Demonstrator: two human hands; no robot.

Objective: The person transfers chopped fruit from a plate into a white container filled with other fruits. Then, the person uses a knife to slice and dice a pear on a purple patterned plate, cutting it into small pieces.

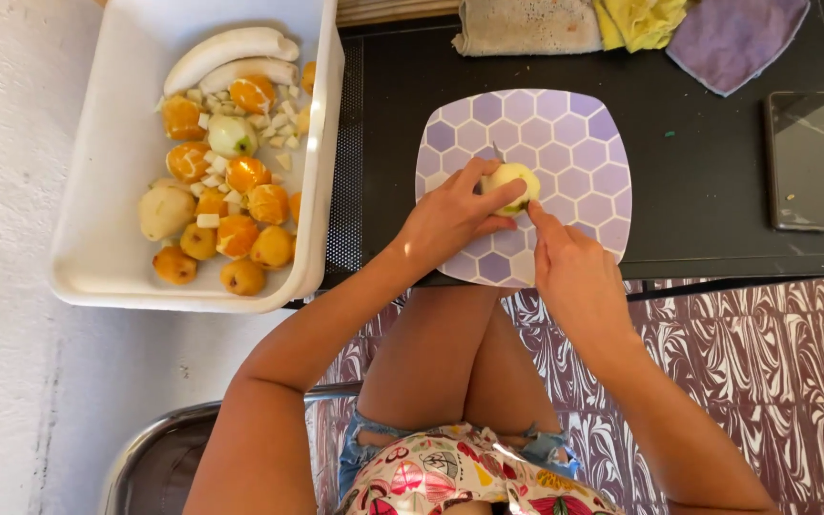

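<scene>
While two hands (512, 234) steady one fruit (511, 185), two bananas (231, 50) wait.

1. Bright, even daylight throughout; whitewashed floor (11, 191) nearly blown out at left.
2. Soft, short shadows under white tub (107, 267).
3. Faint glare on phone screen (809, 160).
4. Sharp centre, slight edge stretch.

at the right edge of your frame, a phone (810, 160) lies flat on the black table (708, 205), its dark rectangular screen up and unlit.
</scene>
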